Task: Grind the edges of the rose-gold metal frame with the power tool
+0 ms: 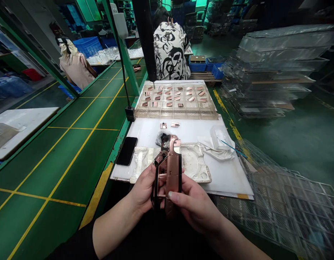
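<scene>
A copper-coloured model car body (172,173) with black trim is held upright on end, close to my chest. My left hand (143,187) grips its left side near the window openings, and some fingertips show through them. On the other side my right hand (194,198) wraps round the body, its thumb pressed on the copper surface. Behind the car body lies a white moulded foam cradle (196,162), partly covered by it. Two small copper-coloured parts, one on the left (163,125) and one on the right (174,124), lie beyond on the white tabletop (145,130).
A clear compartment tray (177,112) with several copper-coloured pieces spans the table's far end. A black phone (127,151) lies left, beside the green conveyor (82,133). At right are a white cloth (219,153) and a blue stick (233,148). Stacked clear trays (269,72) stand beyond; two people sit farther off.
</scene>
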The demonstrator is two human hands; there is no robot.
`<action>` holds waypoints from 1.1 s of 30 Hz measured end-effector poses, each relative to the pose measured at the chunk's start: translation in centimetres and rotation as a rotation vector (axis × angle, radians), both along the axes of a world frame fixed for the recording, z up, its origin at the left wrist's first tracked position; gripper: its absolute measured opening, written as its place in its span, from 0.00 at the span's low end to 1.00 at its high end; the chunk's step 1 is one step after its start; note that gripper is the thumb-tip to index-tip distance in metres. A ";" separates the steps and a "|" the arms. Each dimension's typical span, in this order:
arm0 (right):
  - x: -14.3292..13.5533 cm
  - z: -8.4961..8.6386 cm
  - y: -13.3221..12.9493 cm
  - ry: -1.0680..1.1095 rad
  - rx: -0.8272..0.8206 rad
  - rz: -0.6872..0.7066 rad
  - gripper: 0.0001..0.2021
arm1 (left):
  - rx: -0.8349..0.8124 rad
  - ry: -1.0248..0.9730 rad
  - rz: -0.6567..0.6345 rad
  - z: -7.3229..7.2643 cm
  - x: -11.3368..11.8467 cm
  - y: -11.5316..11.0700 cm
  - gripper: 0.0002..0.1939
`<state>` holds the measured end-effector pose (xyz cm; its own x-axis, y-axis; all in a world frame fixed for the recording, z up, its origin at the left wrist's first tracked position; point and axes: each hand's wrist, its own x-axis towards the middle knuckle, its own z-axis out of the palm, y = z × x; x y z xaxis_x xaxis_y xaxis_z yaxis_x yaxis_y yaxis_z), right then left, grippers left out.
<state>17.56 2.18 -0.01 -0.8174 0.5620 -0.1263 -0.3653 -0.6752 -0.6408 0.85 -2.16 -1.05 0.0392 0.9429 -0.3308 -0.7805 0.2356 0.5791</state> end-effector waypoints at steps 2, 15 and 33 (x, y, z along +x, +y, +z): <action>0.2 0.2 0.2 -0.008 0.010 -0.050 0.23 | 0.000 0.026 0.023 -0.1 -0.1 -0.1 0.34; 0.2 -0.7 0.6 0.022 -0.028 -0.093 0.21 | 0.054 0.075 -0.039 0.1 0.0 -0.5 0.32; 0.1 -1.1 0.6 0.046 -0.107 -0.123 0.18 | -0.069 -0.091 -0.004 0.0 0.2 -0.5 0.27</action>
<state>17.64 2.81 -1.07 -0.7495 0.6437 -0.1545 -0.4770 -0.6870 -0.5482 1.08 -2.68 -1.04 0.0759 0.9178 -0.3897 -0.8279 0.2758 0.4883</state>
